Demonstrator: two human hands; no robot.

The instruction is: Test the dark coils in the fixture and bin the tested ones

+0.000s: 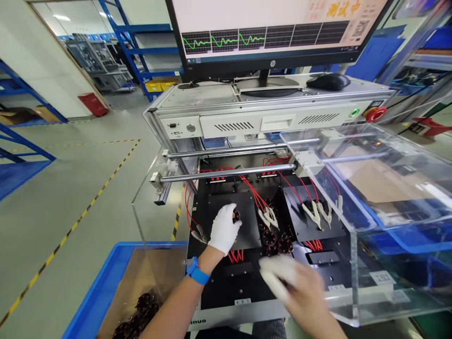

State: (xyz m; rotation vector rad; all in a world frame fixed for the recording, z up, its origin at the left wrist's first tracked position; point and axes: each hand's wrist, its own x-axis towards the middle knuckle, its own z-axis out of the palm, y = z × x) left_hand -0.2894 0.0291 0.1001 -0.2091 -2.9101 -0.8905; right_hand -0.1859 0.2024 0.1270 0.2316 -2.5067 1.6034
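My left hand (225, 230), in a white glove with a blue band at the wrist, is closed on a small round wound motor stator (236, 216) over the left black plate (215, 202). The fingers hide part of that stator. My right hand (286, 278), with white glove material over its fingers, is smeared by motion above the front of the black fixture. More stators (277, 238) lie in the trough between the two plates. White clips (268, 217) on red wires rest at that trough, and other white clips (318, 214) lie on the right plate.
A transparent cover (353, 249) on metal rails (226, 175) stands over the right side. A blue bin (102, 278) with cardboard and stators sits at lower left. Behind are a monitor (275, 42), a mouse (328, 81) and a red emergency stop button (375, 114).
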